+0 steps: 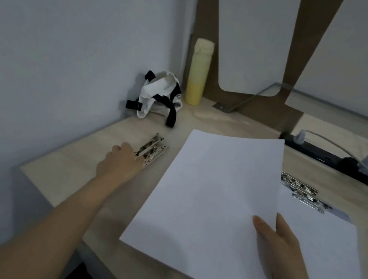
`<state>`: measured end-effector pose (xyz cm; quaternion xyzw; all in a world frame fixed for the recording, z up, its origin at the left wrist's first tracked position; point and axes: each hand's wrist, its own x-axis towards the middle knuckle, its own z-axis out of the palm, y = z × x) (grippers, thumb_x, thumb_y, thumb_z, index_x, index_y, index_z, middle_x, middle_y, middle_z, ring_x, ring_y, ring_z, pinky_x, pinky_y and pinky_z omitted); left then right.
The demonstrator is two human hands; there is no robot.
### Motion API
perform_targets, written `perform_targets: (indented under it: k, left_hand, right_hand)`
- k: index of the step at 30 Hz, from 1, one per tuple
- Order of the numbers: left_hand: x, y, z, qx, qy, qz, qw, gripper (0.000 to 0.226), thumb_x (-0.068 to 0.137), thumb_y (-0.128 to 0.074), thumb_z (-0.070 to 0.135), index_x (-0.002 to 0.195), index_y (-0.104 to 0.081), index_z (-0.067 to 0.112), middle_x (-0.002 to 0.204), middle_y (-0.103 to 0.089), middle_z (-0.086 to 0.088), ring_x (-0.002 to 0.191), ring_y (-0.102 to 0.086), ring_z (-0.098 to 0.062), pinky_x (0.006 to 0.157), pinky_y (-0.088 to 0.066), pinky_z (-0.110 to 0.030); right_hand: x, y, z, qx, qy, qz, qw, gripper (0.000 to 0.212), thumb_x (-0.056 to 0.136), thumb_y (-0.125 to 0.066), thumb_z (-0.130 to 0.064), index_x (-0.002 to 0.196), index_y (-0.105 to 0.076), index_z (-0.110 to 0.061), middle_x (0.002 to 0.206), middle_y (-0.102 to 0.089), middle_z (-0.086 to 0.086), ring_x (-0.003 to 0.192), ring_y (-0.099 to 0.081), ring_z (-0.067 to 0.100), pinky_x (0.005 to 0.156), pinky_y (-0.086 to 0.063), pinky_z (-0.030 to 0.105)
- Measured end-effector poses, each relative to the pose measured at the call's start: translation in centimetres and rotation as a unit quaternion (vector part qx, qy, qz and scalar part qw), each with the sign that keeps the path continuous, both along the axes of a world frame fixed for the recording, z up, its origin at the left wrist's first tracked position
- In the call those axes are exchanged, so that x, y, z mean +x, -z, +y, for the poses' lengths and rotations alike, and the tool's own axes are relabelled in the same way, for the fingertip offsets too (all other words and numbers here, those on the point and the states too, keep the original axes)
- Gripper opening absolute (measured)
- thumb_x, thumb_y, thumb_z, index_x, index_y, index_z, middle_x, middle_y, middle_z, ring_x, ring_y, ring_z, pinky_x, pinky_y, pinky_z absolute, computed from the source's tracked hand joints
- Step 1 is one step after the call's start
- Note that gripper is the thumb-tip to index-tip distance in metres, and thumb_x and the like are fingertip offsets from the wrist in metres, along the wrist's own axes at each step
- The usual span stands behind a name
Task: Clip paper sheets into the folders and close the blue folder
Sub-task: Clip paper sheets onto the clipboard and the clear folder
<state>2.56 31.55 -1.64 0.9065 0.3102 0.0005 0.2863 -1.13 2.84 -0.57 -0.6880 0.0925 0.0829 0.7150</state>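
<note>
**At the Fingers: One Sheet Lifted, One Clip Touched**

Between the right hand's (281, 252) thumb and fingers (261, 225), pinched at its 4 o'clock edge, one paper sheet (210, 205) hangs tilted above the tabletop (74, 169). From the lifted sheet, toward 9 o'clock, the left hand (117, 162) lies on the tabletop with its fingers (137, 155) resting on the near end of a metal clip mechanism (152, 148); whether they grip it or only press it cannot be told.

Two metal clip mechanisms show in all: the one under the left hand, and a second clip mechanism (301, 192) at 3 o'clock of the lifted sheet, partly hidden by it. Just below that second clip lies a second white sheet (324, 257), flat, with the right hand over it. The folders themselves cannot be made out; the lifted sheet covers the middle of the tabletop.

Farther out, at 11 o'clock in the corner, stand one yellow bottle (198, 73) and, just beside it, one white bag with black straps (161, 96). At 2 o'clock a black power strip (327, 157) lies along the back with plugs and cables in it.
</note>
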Motion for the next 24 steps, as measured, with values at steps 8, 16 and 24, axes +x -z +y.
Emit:
perform_targets:
  k: [8,16,24]
  left_hand:
    - [0.3,1.1,1.2,-0.046,0.005,-0.034,0.998,0.039,0.092,-0.043,0.046,0.106,-0.053,0.011,0.105,-0.056,-0.005,0.105,-0.055,-0.028,0.086,-0.039,-0.035]
    - [-3.8,1.4,2.3,-0.467,0.016,-0.066,0.881,0.027,0.097,-0.043,0.018,0.103,-0.066,0.004,0.087,-0.077,-0.007,0.079,-0.073,-0.010,0.064,-0.058,-0.021]
    - [-7.2,3.4,1.3,-0.479,-0.020,-0.131,0.868,0.018,0.092,-0.054,0.010,0.093,-0.069,0.000,0.079,-0.075,-0.010,0.066,-0.069,-0.014,0.062,-0.055,-0.019]
  right_hand:
    - [0.5,0.1,0.2,-0.039,-0.013,0.018,0.999,0.019,0.090,-0.050,-0.009,0.098,-0.065,-0.018,0.093,-0.073,0.005,0.083,-0.067,0.028,0.069,-0.051,0.035]
    - [0.6,0.5,0.3,-0.040,-0.043,0.041,0.997,0.023,0.090,-0.051,-0.012,0.108,-0.064,-0.017,0.100,-0.072,0.008,0.091,-0.066,0.031,0.077,-0.051,0.039]
    - [0.0,2.4,0.9,-0.067,-0.052,0.065,0.994,0.018,0.088,-0.054,-0.013,0.098,-0.067,-0.019,0.091,-0.076,0.004,0.089,-0.068,0.030,0.077,-0.052,0.040]
